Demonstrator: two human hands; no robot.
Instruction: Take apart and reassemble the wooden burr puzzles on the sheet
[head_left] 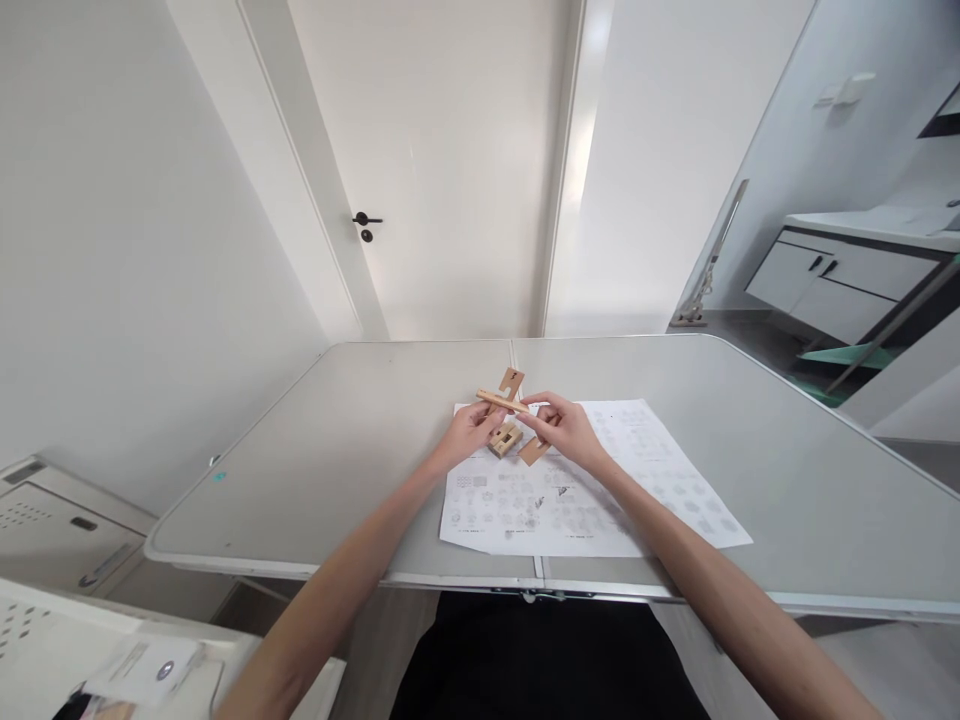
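Both my hands meet over the middle of a grey folding table (337, 450). My left hand (471, 430) and my right hand (564, 428) are closed together on a small wooden puzzle (505, 436) made of notched flat bars. One light bar (501, 401) sticks out on top, pinched between fingertips of both hands. Another notched bar (512, 381) points away from me, and a short piece (533, 451) juts out below my right hand. The puzzle is held just above a printed instruction sheet (570, 500).
A second printed sheet (675, 470) lies to the right, overlapping the first. A white door (420, 170) with a black handle stands behind the table. A white perforated unit (60, 520) sits at the lower left, a cabinet (840, 280) at the right.
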